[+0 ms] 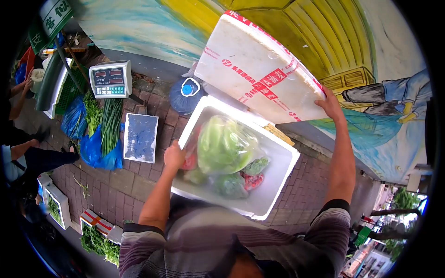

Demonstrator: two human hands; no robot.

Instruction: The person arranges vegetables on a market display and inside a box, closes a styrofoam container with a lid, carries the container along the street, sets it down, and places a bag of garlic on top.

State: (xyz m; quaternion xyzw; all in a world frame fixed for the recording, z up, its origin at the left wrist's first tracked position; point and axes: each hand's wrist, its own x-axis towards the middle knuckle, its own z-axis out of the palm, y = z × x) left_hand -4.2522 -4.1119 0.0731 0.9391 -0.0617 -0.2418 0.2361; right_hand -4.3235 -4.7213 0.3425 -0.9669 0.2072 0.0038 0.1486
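An open white foam box [283, 183] stands before me. Inside it lie a large clear bag of pale green vegetables [227, 146], smaller bags of green vegetables [231, 186] and a bag of something red [253, 181]. My left hand [174, 156] grips the box's left wall near the rim, its fingers partly hidden. At the far side, my right hand [330, 104] clasps the right edge of a white foam lid [245, 65] with red printing and tape. The lid is tilted up, leaving the contents in sight.
A weighing scale [110, 78] with a worn platform [141, 138] stands left, near blue bags of greens [101, 143]. A large water bottle [185, 95] is behind the box, before a painted wall [139, 28]. People [28, 162] and boxes of greens [99, 231] are further left.
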